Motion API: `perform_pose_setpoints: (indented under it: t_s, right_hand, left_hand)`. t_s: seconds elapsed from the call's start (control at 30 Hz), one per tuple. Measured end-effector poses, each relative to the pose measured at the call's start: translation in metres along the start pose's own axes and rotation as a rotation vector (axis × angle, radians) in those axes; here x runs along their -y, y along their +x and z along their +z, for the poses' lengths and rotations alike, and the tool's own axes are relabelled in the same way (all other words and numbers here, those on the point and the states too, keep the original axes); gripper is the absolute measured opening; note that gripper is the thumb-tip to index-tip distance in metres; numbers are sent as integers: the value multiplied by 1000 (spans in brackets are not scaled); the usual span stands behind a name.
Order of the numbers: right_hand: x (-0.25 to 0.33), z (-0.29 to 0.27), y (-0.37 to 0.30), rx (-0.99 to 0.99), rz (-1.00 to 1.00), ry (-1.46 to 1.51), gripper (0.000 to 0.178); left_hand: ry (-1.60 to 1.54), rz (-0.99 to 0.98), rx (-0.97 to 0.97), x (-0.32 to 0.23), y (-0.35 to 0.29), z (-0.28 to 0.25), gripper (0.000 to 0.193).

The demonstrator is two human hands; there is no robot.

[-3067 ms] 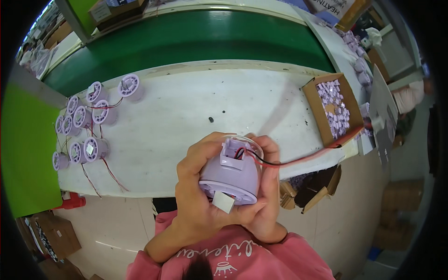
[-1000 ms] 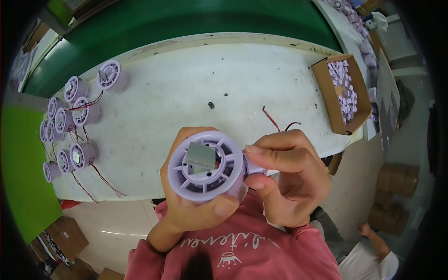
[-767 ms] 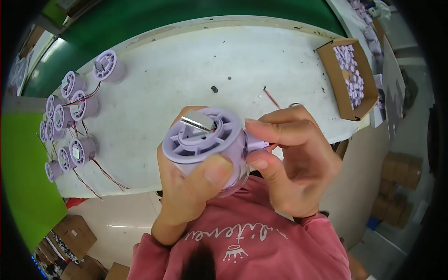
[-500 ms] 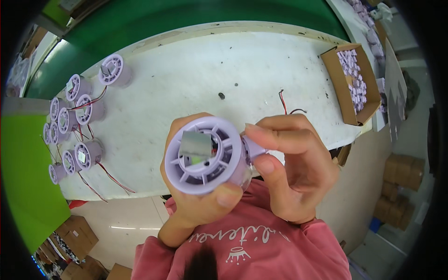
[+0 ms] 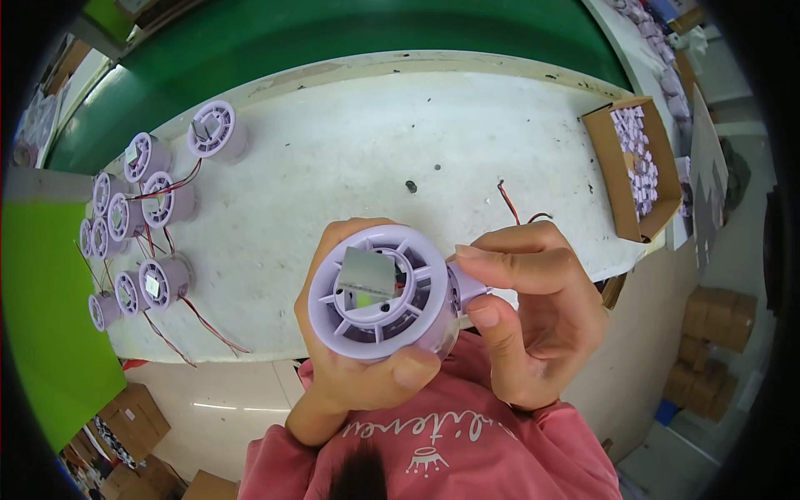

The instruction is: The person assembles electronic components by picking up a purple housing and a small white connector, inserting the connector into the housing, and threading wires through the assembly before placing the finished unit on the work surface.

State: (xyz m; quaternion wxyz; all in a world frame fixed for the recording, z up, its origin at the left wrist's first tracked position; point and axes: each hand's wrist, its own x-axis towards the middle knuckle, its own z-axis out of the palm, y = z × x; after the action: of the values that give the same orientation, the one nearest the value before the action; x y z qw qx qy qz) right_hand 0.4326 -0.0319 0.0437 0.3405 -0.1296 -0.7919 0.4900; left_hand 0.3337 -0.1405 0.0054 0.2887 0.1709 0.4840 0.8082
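My left hand (image 5: pixel 354 379) is wrapped round a lilac spoked cylindrical housing (image 5: pixel 425 273), its round face turned up towards me. A square silvery plate (image 5: pixel 367 273) sits at the hub of that face, with a bit of red wire beside it. Thumb and forefinger of my right hand (image 5: pixel 546 312) pinch a small lilac plastic piece (image 5: pixel 468 286) against the housing's right side. Whether the piece is seated there I cannot tell. Red and black wires (image 5: pixel 507 200) show beyond my right hand; where they start is hidden.
Several similar lilac housings (image 5: pixel 218 132) with trailing wires stand at the left of the white table (image 5: pixel 333 158). An open cardboard box (image 5: pixel 602 137) of small lilac parts is at the right. A green surface (image 5: pixel 333 37) runs along the back. Brown boxes (image 5: pixel 721 317) are stacked at far right.
The whole table scene has shifted slightly downward in view. Both hands and the housing sit a little lower and further right. My grip on the housing and the small piece looks the same.
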Motion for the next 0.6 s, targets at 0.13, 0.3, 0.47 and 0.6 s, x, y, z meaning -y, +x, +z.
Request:
perform_pose_setpoints:
  t_s: [0.13, 0.3, 0.47, 0.6]
  right_hand:
    - [5, 0, -1, 3, 93, 30, 24]
    - [9, 6, -1, -27, 234, 133, 24]
    - [12, 6, -3, -59, 304, 146, 23]
    - [9, 8, -7, -30, 128, -28, 23]
  left_hand:
    - [2, -39, 35, -8, 0, 0, 75]
    - [-118, -132, -30, -7, -1, 1, 77]
    - [-97, -166, -5, -8, -3, 1, 74]
    - [-112, -203, 0, -6, -5, -2, 72]
